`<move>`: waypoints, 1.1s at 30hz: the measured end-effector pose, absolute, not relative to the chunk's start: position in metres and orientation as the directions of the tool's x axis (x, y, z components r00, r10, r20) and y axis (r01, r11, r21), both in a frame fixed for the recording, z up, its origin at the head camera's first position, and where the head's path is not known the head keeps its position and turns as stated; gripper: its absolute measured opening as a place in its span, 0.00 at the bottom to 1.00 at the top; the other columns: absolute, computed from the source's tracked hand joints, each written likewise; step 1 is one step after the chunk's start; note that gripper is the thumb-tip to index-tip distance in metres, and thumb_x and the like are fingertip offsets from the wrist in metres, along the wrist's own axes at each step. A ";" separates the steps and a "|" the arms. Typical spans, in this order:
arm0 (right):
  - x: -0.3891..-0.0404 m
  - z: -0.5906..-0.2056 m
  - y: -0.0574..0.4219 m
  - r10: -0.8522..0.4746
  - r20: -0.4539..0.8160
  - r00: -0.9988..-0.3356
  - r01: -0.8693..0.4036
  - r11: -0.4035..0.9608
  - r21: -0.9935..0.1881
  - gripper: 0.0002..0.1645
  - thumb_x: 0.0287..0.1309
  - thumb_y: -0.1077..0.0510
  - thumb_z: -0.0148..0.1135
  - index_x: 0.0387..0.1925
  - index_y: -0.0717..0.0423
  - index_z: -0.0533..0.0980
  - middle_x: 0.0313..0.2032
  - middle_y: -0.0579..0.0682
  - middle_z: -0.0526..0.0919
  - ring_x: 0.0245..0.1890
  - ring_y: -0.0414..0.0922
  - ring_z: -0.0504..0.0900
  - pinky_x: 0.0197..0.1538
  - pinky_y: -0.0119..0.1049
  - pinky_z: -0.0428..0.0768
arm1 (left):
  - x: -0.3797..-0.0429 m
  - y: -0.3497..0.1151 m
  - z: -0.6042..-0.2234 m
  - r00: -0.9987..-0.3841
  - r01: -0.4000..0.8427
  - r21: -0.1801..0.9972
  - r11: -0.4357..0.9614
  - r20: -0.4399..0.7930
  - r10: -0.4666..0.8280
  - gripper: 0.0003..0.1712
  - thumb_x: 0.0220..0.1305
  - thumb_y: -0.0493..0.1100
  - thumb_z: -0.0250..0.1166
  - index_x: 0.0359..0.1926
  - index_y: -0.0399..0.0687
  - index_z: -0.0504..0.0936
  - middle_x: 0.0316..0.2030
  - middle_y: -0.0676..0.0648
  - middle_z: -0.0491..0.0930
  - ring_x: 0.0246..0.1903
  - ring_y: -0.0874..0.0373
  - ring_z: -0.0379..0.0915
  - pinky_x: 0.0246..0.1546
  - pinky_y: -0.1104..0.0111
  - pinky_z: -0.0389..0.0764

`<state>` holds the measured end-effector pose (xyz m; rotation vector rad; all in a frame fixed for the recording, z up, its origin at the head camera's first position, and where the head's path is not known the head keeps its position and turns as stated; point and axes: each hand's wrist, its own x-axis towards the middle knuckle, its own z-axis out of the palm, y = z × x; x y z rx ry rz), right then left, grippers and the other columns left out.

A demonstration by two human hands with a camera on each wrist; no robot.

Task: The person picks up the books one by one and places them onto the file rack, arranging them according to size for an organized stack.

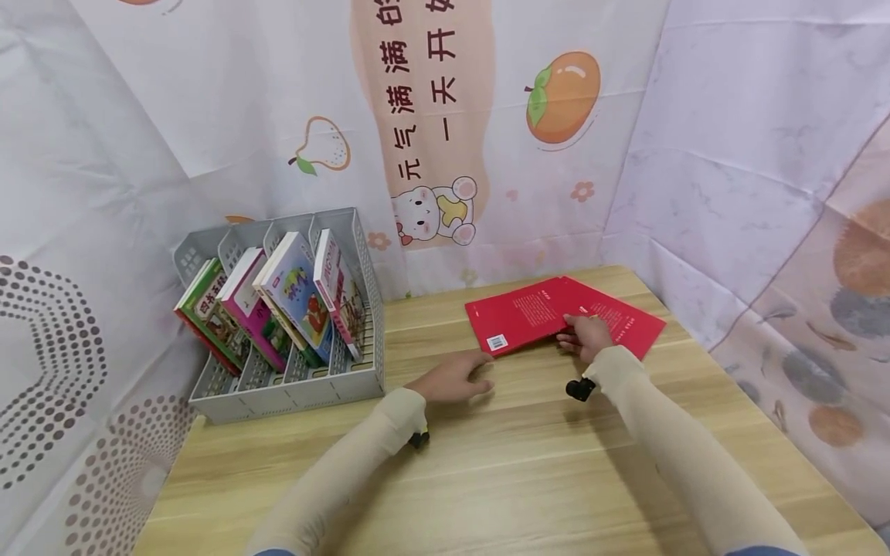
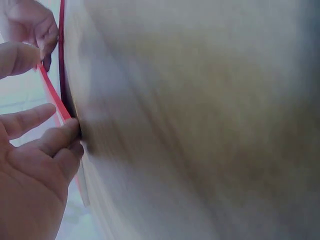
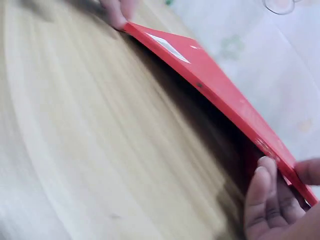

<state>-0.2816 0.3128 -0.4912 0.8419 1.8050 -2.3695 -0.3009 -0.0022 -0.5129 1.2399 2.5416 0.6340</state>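
Note:
A red book with a white barcode label lies toward the back right, its near edge raised off the table in the right wrist view. My right hand grips that book by its near right part, thumb on the cover and fingers curled under the edge. At the near left corner, my left hand touches the book with its fingertips. The left thumb stands apart from the other fingers. A second red book lies partly under the first, to its right.
Left on the wooden table stands a grey slotted file rack. Several upright books lean in its compartments, among them a blue-covered one. Printed cloth hangs behind the table and along both sides.

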 end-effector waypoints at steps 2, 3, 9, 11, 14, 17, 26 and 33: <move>-0.279 -0.494 0.312 0.270 -0.429 -0.862 0.334 -0.332 -0.882 0.28 0.78 0.57 0.51 0.73 0.65 0.65 0.27 0.50 0.84 0.25 0.41 0.86 0.35 0.33 0.85 | -0.299 0.000 -0.513 -0.596 0.699 0.474 0.535 -0.025 0.802 0.32 0.73 0.55 0.62 0.71 0.44 0.72 0.66 0.48 0.75 0.67 0.57 0.68 0.68 0.61 0.67; -0.278 -0.495 0.312 0.271 -0.419 -0.867 0.325 -0.331 -0.886 0.28 0.79 0.58 0.49 0.73 0.65 0.64 0.27 0.51 0.84 0.26 0.41 0.87 0.35 0.33 0.85 | -0.298 0.001 -0.513 -0.597 0.700 0.471 0.536 -0.026 0.802 0.32 0.73 0.55 0.62 0.70 0.44 0.73 0.66 0.48 0.75 0.67 0.56 0.68 0.68 0.62 0.67; -0.277 -0.498 0.313 0.286 -0.390 -0.875 0.292 -0.330 -0.898 0.26 0.78 0.58 0.50 0.69 0.67 0.67 0.29 0.52 0.85 0.28 0.42 0.89 0.37 0.33 0.85 | -0.300 -0.001 -0.518 -0.605 0.695 0.490 0.526 0.003 0.796 0.27 0.75 0.52 0.62 0.68 0.43 0.74 0.63 0.50 0.76 0.64 0.59 0.70 0.67 0.63 0.69; -0.275 -0.495 0.312 0.281 -0.382 -0.881 0.277 -0.349 -0.895 0.24 0.76 0.57 0.52 0.65 0.67 0.70 0.29 0.53 0.86 0.28 0.42 0.89 0.36 0.33 0.85 | -0.301 -0.002 -0.518 -0.620 0.684 0.508 0.523 0.026 0.784 0.25 0.75 0.50 0.61 0.66 0.43 0.75 0.61 0.50 0.77 0.63 0.59 0.71 0.65 0.64 0.70; -0.274 -0.490 0.308 0.262 -0.353 -0.898 0.230 -0.405 -0.885 0.18 0.74 0.57 0.54 0.56 0.66 0.74 0.28 0.54 0.88 0.28 0.44 0.89 0.35 0.33 0.86 | -0.301 -0.002 -0.517 -0.672 0.647 0.536 0.542 0.067 0.737 0.23 0.74 0.47 0.62 0.64 0.43 0.75 0.59 0.48 0.75 0.59 0.57 0.73 0.61 0.63 0.74; -0.273 -0.486 0.303 0.223 -0.294 -0.930 0.164 -0.465 -0.870 0.15 0.75 0.59 0.52 0.51 0.67 0.75 0.29 0.56 0.89 0.28 0.46 0.90 0.36 0.35 0.86 | -0.301 -0.001 -0.513 -0.736 0.615 0.529 0.585 0.118 0.667 0.22 0.72 0.44 0.64 0.61 0.41 0.73 0.55 0.45 0.73 0.52 0.54 0.74 0.55 0.62 0.78; -0.270 -0.482 0.280 0.262 -0.070 -0.963 -0.030 -0.360 -0.933 0.15 0.76 0.59 0.55 0.54 0.67 0.72 0.32 0.56 0.89 0.25 0.46 0.89 0.36 0.41 0.87 | -0.312 0.015 -0.502 -0.811 0.585 0.226 0.779 0.181 0.557 0.28 0.69 0.54 0.66 0.57 0.40 0.70 0.48 0.44 0.79 0.42 0.54 0.80 0.39 0.60 0.84; -0.267 -0.472 0.251 0.229 0.150 -0.962 -0.186 -0.143 -0.972 0.19 0.75 0.58 0.58 0.56 0.70 0.70 0.31 0.60 0.88 0.26 0.48 0.89 0.34 0.41 0.87 | -0.319 0.025 -0.498 -0.789 0.576 -0.086 0.813 0.203 0.580 0.22 0.69 0.58 0.63 0.39 0.43 0.77 0.25 0.48 0.79 0.18 0.59 0.73 0.16 0.66 0.73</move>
